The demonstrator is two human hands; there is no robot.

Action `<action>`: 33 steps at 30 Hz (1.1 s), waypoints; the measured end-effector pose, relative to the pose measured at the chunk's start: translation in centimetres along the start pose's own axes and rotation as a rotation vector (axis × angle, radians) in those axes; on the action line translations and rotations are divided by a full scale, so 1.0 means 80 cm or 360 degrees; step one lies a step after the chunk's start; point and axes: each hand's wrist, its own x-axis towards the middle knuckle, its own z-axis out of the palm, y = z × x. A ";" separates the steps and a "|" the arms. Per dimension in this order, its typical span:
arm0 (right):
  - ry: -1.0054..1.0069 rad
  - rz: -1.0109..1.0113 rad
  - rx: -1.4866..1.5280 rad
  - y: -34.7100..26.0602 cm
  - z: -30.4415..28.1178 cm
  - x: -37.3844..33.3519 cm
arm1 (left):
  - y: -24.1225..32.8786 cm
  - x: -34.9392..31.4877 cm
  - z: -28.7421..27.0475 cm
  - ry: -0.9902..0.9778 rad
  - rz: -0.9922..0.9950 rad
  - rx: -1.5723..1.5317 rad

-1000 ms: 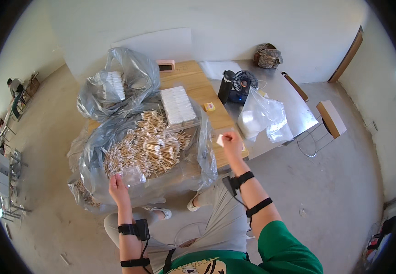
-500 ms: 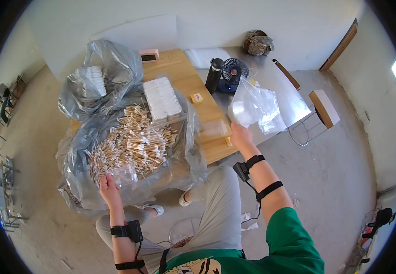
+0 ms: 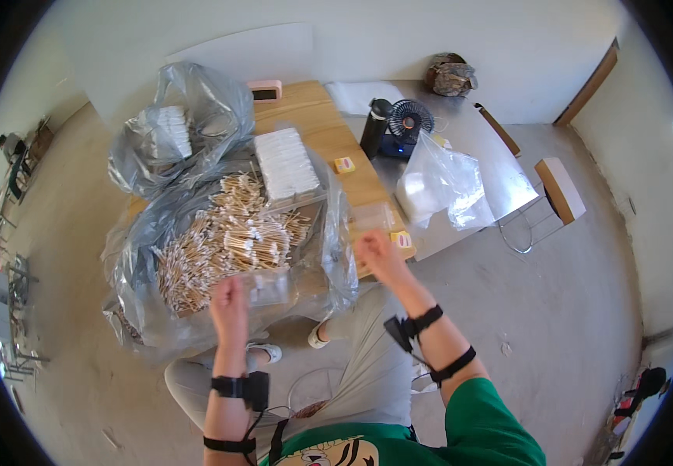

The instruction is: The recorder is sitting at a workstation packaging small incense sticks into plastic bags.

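Observation:
My left hand (image 3: 230, 304) is closed on a small clear plastic box (image 3: 268, 287), held over the near edge of a large pile of cotton swabs (image 3: 224, 241). The swabs have wooden sticks and white tips and lie in an opened grey plastic bag (image 3: 325, 233). My right hand (image 3: 383, 258) is above the table's right edge, its fingers curled and slightly blurred; whatever they hold, if anything, cannot be made out. Close to it are a small yellow box (image 3: 401, 239) and a flat translucent plastic piece (image 3: 373, 217). A clear bag (image 3: 445, 185) with white contents lies beyond.
Packed white swab bundles (image 3: 286, 165) sit behind the pile, with a second grey bag (image 3: 220, 109) farther back. A black bottle (image 3: 376, 128), a small fan (image 3: 410, 120) and a yellow box (image 3: 344, 165) stand rightward. A stool (image 3: 560, 190) is beside the metal table.
My right hand has drawn back leftward from the clear bag, which stays on the metal table. My left hand has shifted right with the clear plastic box.

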 end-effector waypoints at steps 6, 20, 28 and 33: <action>-0.0441 0.0107 0.0751 -0.046 0.088 -0.078 | 0.014 -0.027 0.059 -0.0398 0.0152 0.0013; 0.0662 0.0159 -0.0696 0.055 -0.073 0.094 | -0.106 0.091 -0.072 -0.0134 0.0066 0.1832; 0.0735 -0.0565 -0.1445 -0.002 -0.007 0.109 | -0.112 0.088 -0.069 0.0066 0.0251 0.1746; 0.0257 -0.1056 -0.1313 -0.066 0.077 0.124 | -0.113 0.082 -0.076 0.0223 0.0323 0.1741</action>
